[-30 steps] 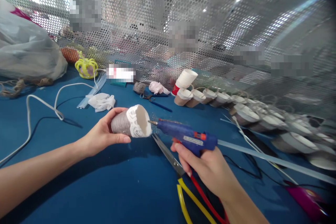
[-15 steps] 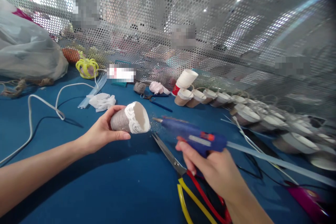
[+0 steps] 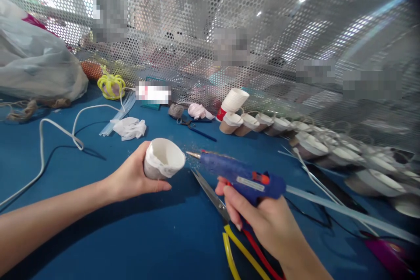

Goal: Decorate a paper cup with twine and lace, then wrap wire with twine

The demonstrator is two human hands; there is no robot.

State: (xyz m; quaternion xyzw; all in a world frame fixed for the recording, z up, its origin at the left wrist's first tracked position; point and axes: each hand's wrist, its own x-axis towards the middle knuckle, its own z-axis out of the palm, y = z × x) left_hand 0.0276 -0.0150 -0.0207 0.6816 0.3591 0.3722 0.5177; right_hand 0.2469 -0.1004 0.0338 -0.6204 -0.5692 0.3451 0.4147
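My left hand (image 3: 139, 168) is wrapped round a paper cup (image 3: 155, 170) covered in grey cord, with white lace at its rim. The cup's open mouth faces up and toward me. In my right hand (image 3: 252, 210) is a blue hot glue gun (image 3: 236, 173), its metal nozzle pointing left, close to the cup's rim but apart from it. A long clear glue stick (image 3: 344, 210) sticks out of the gun's back. Under the gun lie scissors (image 3: 213, 197) with red and yellow handles, partly hidden by my right hand.
Rows of wrapped cups with handles (image 3: 328, 146) line the right side. Behind are stacked white cups (image 3: 235, 99), pliers (image 3: 197, 129), yarn balls (image 3: 197, 111) and a yellow crown-like basket (image 3: 111, 85). A white cord (image 3: 42, 153) loops at left by a plastic bag (image 3: 42, 61). Perforated metal (image 3: 183, 8) stands behind.
The cup has been tilted so its mouth turns more upward, and it sits slightly lower. The glue gun stays in my right hand, now steadier and slightly lower.
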